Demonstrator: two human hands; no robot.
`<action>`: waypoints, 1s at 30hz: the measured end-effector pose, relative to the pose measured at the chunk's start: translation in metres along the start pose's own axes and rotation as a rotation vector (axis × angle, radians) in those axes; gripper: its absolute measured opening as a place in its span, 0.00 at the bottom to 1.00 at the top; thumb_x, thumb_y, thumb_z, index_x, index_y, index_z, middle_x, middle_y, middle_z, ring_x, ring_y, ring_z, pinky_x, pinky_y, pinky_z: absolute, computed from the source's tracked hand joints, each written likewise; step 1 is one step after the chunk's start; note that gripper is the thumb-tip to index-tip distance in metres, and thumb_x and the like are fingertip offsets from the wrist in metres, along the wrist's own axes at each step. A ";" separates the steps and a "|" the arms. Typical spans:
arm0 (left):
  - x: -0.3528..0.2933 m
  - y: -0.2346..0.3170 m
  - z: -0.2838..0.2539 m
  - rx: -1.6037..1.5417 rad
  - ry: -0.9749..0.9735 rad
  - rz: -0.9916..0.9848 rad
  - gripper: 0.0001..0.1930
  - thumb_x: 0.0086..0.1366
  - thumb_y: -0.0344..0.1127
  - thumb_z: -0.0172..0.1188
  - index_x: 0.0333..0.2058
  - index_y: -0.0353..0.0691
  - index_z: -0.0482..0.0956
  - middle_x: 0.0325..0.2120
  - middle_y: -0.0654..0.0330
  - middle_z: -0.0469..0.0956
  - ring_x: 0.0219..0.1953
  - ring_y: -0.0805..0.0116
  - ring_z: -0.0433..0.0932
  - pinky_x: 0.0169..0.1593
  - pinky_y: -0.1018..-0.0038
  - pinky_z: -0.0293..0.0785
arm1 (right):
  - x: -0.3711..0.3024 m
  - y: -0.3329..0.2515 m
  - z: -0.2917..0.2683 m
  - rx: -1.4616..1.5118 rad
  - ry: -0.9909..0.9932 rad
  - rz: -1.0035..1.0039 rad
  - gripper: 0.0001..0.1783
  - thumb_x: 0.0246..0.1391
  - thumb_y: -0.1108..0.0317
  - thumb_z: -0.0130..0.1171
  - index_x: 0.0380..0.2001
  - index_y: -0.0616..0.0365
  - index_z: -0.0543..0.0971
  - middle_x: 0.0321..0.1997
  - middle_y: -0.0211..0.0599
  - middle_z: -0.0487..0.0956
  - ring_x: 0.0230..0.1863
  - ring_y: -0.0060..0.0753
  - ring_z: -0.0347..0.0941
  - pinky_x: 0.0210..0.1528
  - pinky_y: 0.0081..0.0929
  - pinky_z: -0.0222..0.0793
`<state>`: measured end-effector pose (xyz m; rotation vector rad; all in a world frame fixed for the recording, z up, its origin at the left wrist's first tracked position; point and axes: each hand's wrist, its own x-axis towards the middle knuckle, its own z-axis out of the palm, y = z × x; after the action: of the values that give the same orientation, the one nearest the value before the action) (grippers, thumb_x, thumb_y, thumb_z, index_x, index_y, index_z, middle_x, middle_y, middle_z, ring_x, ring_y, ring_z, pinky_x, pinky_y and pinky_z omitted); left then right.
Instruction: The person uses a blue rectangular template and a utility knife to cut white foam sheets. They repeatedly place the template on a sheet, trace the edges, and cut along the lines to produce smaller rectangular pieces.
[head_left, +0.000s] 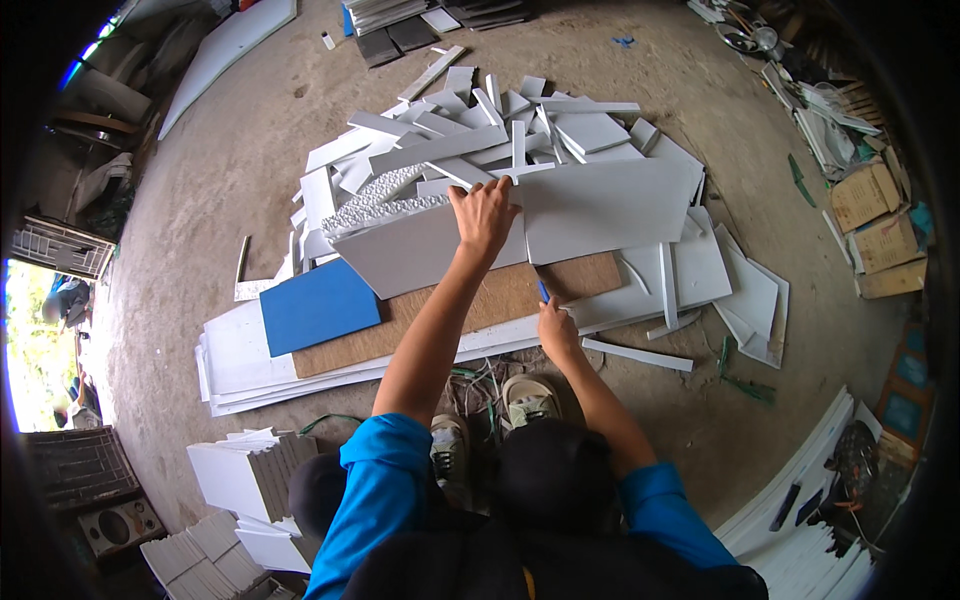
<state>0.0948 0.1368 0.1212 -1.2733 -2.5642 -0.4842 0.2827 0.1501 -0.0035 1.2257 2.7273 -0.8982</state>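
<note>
My left hand (484, 218) is closed over the far edge of a white foam board (400, 253), its fingers curled beside a straight line that divides this piece from another white board (610, 205) on the right. In my right hand (557, 328), fingers wrapped round it, is a blue-handled cutter (543, 290). Its tip points at the near end of that line; the blade itself is too small to make out. Both pieces rest partly on a brown wooden board (430, 322), which lies on stacked white sheets (232, 350). Left of my arm lies a blue panel (318, 306).
Behind the boards rises a heap of white offcuts (470, 130). Loose strips (638, 354) lie on the concrete floor (790, 390) at right. Stacked white blocks (240, 480) stand at near left, long white panels (800, 490) at near right, cardboard boxes (865, 195) at far right.
</note>
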 end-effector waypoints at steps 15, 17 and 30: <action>-0.037 -0.085 -0.038 0.023 -0.031 0.080 0.29 0.46 0.48 0.62 0.45 0.44 0.64 0.39 0.60 0.68 0.47 0.63 0.64 0.50 0.54 0.52 | -0.013 -0.012 -0.057 0.131 0.100 0.041 0.20 0.56 0.55 0.38 0.31 0.63 0.67 0.24 0.56 0.74 0.30 0.57 0.71 0.30 0.47 0.66; -0.068 -0.113 -0.052 -0.034 -0.228 -0.030 0.27 0.49 0.49 0.59 0.47 0.45 0.64 0.44 0.59 0.66 0.49 0.59 0.62 0.50 0.52 0.53 | -0.002 -0.018 -0.045 0.181 0.204 -0.113 0.19 0.56 0.55 0.39 0.31 0.64 0.67 0.26 0.57 0.73 0.31 0.57 0.70 0.32 0.46 0.65; -0.276 -0.311 -0.053 0.033 0.346 -1.272 0.32 0.51 0.41 0.59 0.51 0.34 0.56 0.47 0.40 0.58 0.51 0.45 0.56 0.53 0.57 0.55 | 0.091 -0.253 0.112 0.084 0.038 -0.711 0.23 0.54 0.53 0.42 0.29 0.68 0.69 0.32 0.58 0.72 0.40 0.53 0.65 0.48 0.45 0.51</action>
<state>0.0120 -0.2596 0.0143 0.5839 -2.6920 -0.7431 0.0216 0.0216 0.0057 0.2370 3.2205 -1.0297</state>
